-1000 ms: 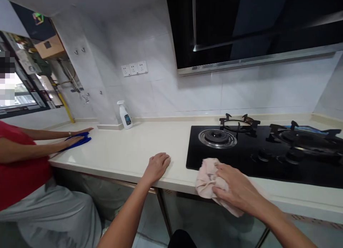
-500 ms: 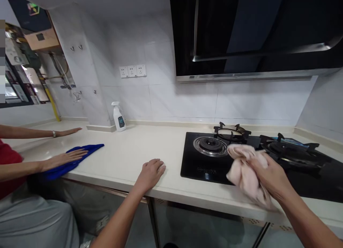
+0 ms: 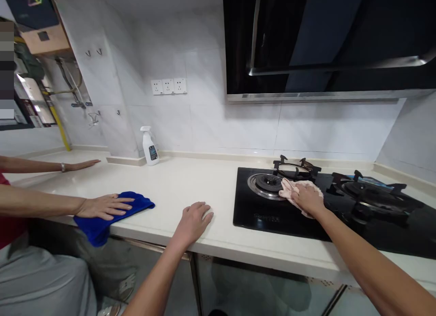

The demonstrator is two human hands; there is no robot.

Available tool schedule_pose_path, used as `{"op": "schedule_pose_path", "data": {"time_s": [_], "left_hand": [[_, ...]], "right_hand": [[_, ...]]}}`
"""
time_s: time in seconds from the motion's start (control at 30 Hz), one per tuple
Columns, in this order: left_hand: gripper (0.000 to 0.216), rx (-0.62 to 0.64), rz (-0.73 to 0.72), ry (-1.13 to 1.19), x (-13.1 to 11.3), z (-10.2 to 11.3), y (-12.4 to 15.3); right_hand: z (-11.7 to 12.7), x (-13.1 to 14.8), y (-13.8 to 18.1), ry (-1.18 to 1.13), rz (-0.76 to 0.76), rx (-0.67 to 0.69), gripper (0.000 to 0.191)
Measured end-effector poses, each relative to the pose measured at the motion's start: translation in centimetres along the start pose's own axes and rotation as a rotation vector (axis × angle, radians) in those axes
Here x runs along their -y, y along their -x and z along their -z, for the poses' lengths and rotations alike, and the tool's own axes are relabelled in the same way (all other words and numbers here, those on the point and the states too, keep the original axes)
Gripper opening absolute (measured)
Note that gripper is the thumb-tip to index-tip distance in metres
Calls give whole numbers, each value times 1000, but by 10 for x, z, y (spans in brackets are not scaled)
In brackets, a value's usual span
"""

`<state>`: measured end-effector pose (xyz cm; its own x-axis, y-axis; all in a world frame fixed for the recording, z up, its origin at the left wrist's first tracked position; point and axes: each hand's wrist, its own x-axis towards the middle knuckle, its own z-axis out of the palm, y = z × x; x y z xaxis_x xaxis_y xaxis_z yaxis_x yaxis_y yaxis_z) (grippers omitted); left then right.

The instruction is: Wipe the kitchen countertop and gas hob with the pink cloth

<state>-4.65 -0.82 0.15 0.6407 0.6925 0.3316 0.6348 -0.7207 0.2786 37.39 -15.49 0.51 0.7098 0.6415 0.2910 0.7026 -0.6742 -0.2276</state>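
Observation:
My right hand point(image 3: 305, 198) presses a pale pink cloth point(image 3: 291, 188) onto the black glass hob point(image 3: 272, 216), just right of the left burner point(image 3: 265, 183); its fingers are closed over the cloth. Palm down on the cream countertop point(image 3: 190, 184) near its front edge rests my left hand point(image 3: 194, 218), fingers slightly curled and holding nothing. To my left, another person's hand point(image 3: 102, 207) lies flat on a blue cloth point(image 3: 112, 211) on the counter, with their other hand point(image 3: 80, 165) flat further back.
A white spray bottle point(image 3: 149, 146) stands by the wall at the back of the counter. The hob carries a loose pan support point(image 3: 295, 167) and a right burner point(image 3: 373, 188). A black extractor hood point(image 3: 323, 43) hangs overhead. Sockets point(image 3: 165, 86) are on the tiled wall.
My right hand carried the pink cloth from the hob's front edge up and back to beside the left burner. The other person's blue cloth slid right along the counter. My left hand stayed put.

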Motion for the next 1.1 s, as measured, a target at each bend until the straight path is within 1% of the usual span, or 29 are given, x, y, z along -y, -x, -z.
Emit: {"op": "schedule_pose_path", "data": {"time_s": [0.1,0.17,0.27,0.37,0.47,0.6,0.77,0.83,0.97,1.1], "left_hand": [[34,-14,-11,-2,1,-3,0],[33,-25,-19,-7,2,-6,0],[33,-36,-31,-16,2,-9,0],[32,-45,-27,-35,0,-7,1],[32,-40,-27,-49,-1,-6,3],[30,-41,-28,-68,0,-6,4],[29,-38,-27,-78,-4,-6,8],[29,-34,-31,-72,-6,-6,10],[30,-69,-39,-29,-9,-8,15],[32,-75,-45,10,-11,-11,19]], "right_hand": [[6,6,17,41,89,-3,54],[9,15,32,55,158,-15,55],[8,33,55,40,274,-24,51],[4,53,69,-58,429,-25,47],[-2,79,71,-168,576,-24,46],[-13,118,55,-191,638,-27,48],[-25,158,19,-186,606,-5,46],[-31,168,4,-172,566,11,49],[-45,185,-24,-130,478,20,54],[-56,195,-46,-111,460,2,57]]}}
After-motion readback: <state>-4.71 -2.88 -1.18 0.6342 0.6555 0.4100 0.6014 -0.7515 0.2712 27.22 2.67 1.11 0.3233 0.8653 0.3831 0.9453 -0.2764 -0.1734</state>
